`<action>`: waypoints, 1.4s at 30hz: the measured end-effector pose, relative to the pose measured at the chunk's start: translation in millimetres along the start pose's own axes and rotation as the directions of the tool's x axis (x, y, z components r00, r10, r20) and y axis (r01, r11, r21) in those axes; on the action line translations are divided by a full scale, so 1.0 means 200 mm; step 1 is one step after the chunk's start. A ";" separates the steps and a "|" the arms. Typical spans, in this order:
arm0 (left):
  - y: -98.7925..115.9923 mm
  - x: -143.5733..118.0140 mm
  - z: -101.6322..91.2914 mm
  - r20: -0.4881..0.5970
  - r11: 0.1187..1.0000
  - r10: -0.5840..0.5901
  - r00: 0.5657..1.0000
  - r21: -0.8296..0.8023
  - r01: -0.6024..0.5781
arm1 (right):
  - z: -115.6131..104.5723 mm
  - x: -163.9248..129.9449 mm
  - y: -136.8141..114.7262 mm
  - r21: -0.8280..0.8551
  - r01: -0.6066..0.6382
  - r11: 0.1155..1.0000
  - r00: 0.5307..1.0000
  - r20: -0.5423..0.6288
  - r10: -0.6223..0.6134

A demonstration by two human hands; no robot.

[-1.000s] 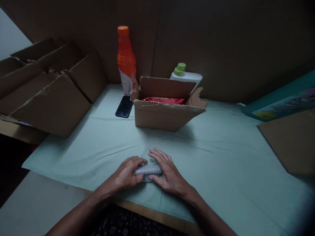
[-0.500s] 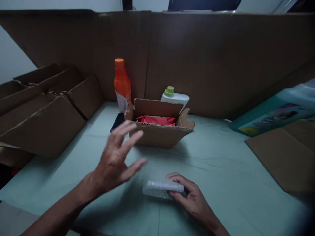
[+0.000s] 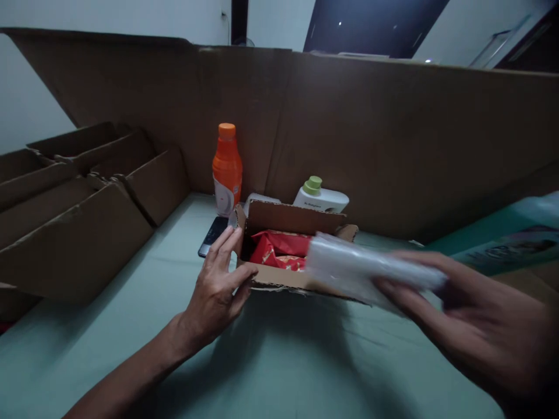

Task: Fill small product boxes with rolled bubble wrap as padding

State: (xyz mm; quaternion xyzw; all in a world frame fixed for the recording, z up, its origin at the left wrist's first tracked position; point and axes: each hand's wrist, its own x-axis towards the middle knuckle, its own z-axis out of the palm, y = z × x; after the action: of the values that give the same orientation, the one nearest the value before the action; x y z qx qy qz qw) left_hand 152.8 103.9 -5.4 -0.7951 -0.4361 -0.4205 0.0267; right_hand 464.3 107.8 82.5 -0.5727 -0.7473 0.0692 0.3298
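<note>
My right hand (image 3: 458, 308) grips a flat packet in clear bubble wrap (image 3: 349, 265), blurred by motion, its far end over the right part of a small open cardboard box (image 3: 301, 282). My left hand (image 3: 220, 279) is closed on the left front corner of that box, thumb over the front flap and fingers along the left one. Inside the box lies a red wrapped packet (image 3: 266, 247) with a light pattern, partly covered by the bubble wrap from my view.
Behind the box stand an orange bottle (image 3: 227, 166) and a white bottle with a green cap (image 3: 321, 198). A dark phone (image 3: 212, 235) lies to its left. Larger cardboard boxes (image 3: 82, 244) fill the left side. A big green-blue jug (image 3: 502, 244) is at right. Cardboard walls the back.
My right hand has lifted the bubble-wrapped packet from low over the table up to the box's right side. My left hand, spread in the air before, has come onto the box corner.
</note>
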 end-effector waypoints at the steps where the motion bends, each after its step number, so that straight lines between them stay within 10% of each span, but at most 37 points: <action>1: 0.00 0.01 0.00 -0.006 1.000 -0.005 1.000 -0.008 0.005 | 0.05 0.12 -0.09 0.043 0.058 0.997 0.993 0.099 -0.062; 8: -0.02 0.01 0.02 -0.020 1.000 -0.004 1.000 -0.029 0.003 | 0.54 0.62 -0.41 -0.178 0.260 0.949 0.786 0.611 -0.101; 20: -0.04 0.02 0.06 0.021 0.993 0.016 1.000 -0.114 -0.014 | 0.77 0.52 -0.51 -0.300 0.264 0.917 0.710 0.704 0.026; 26: -0.02 -0.05 0.04 -0.058 0.984 -0.105 0.993 -0.149 0.096 | 0.57 0.52 -0.52 -0.232 0.210 0.950 0.780 0.626 -0.019; 30: -0.08 -0.17 0.01 -0.014 0.940 -0.288 0.958 -0.198 0.279 | 0.19 0.27 -0.34 0.025 0.070 0.997 0.977 0.202 -0.074; 33: -0.14 -0.27 0.01 0.093 0.873 -0.407 0.909 -0.252 0.417 | 0.07 -0.04 -0.08 0.079 -0.105 0.991 0.986 -0.124 0.114; 37: -0.16 -0.29 0.08 0.189 0.799 -0.468 0.863 -0.327 0.505 | 0.28 -0.27 0.18 0.198 -0.275 0.941 0.951 -0.088 0.296; 42: -0.13 -0.11 0.25 0.268 0.665 -0.519 0.812 -0.470 0.581 | 0.61 -0.13 0.21 0.297 -0.332 0.895 0.943 0.069 0.326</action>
State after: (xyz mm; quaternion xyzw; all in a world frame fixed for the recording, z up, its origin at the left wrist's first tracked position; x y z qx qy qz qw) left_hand 160.0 126.6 -61.1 -0.6231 -0.5225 -0.4676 -0.3465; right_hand 432.1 131.7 -43.4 -0.6323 -0.6229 0.2434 0.3911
